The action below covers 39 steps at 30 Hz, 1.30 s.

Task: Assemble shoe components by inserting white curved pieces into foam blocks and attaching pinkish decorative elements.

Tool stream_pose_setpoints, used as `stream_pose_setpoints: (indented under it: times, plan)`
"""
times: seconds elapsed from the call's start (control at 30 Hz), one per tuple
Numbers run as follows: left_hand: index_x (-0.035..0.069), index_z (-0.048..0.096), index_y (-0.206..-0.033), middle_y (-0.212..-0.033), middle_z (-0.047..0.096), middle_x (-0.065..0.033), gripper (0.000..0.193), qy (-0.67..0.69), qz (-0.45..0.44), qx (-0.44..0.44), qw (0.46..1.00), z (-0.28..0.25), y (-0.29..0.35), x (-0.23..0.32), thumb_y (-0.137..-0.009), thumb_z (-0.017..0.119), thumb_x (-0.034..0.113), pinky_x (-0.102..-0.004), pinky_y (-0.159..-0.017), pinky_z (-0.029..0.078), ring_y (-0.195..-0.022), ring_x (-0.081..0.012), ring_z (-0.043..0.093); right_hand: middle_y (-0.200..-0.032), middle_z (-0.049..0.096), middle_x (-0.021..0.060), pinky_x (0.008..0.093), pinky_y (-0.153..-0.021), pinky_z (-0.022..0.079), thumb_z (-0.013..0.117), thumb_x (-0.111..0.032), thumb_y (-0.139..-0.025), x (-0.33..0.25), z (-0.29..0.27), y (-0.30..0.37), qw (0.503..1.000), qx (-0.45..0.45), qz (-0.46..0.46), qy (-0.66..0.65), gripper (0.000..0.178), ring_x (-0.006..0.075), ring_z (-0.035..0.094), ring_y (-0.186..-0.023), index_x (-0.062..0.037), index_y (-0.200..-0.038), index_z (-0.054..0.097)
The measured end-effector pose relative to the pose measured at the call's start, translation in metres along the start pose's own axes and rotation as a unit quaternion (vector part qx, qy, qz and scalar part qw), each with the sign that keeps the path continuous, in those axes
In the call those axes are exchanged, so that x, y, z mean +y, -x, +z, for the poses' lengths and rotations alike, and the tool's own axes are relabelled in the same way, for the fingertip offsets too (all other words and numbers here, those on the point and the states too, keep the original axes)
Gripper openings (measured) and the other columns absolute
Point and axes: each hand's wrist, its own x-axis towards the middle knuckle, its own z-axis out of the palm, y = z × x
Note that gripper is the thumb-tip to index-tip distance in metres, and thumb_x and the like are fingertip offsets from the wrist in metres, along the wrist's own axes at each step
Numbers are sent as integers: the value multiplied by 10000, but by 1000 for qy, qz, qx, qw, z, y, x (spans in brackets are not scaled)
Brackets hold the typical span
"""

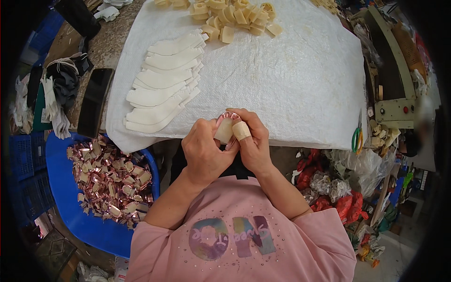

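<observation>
Close to my body, at the table's front edge, both hands grip a small curved piece with shiny pink edging and a pale inside [226, 130]. My left hand [205, 143] has its fingers closed around the piece's left side. My right hand [254, 143] pinches the right side, its forefinger curled over the top; beige tape [241, 130] wraps its thumb. Parts of the piece are hidden by my fingers. Left of it, overlapping white curved strips [162, 80] lie in a row. A heap of beige curved blocks [235, 16] sits at the far side.
White woven sheeting [291, 84] covers the table. A phone [95, 101] lies on its left side. Below left, a blue basin [66, 188] holds many shiny pink pieces [112, 181]. Scissors [358, 136] hang at the right edge, near a machine [395, 111] and plastic bags [347, 204].
</observation>
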Motion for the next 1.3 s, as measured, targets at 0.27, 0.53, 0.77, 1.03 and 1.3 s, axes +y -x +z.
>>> stream_pose_setpoints:
  times: [0.27,0.53,0.77,1.03,1.3]
  plan:
    - [-2,507,-917,-795,616,-95,284,467,-273,-159,826,-25,-12,-8,-802,698,174,-236,-571,442,-685,-76,563,-1037,477,50,272,-840,394,560,-303,-918,4,-13,-21,982,-138,-66,-108,383,136,461,-933,-39,-1194,525]
    - [-3,565,-929,-815,579,-46,266,252,-140,-151,945,-30,-12,-17,-839,678,221,-230,-598,435,-705,-75,534,-898,494,91,343,-769,377,623,-196,-827,-2,-11,-36,979,-87,-135,123,223,247,444,-840,-41,-952,523]
    - [-1,562,-936,-806,575,-26,196,364,-207,-106,902,-54,-2,-32,-827,679,113,-218,-635,439,-702,-63,511,-824,498,99,360,-708,364,660,-156,-762,-11,8,-52,957,-173,-151,177,218,283,442,-796,-51,-892,521]
    - [17,606,-997,-879,610,-57,187,-202,-202,168,944,-166,36,-86,-818,639,57,-268,-698,470,-768,-149,584,-926,537,84,369,-807,344,628,-49,-755,-1,16,-109,915,-42,-209,341,240,275,475,-935,-63,-992,598]
    - [45,592,-1138,-971,547,-109,302,-482,-241,303,786,-258,73,-108,-843,614,105,-340,-811,429,-942,-221,525,-1004,537,77,400,-881,290,622,-20,-738,1,23,-142,884,8,-216,415,278,276,449,-1002,-80,-1009,615]
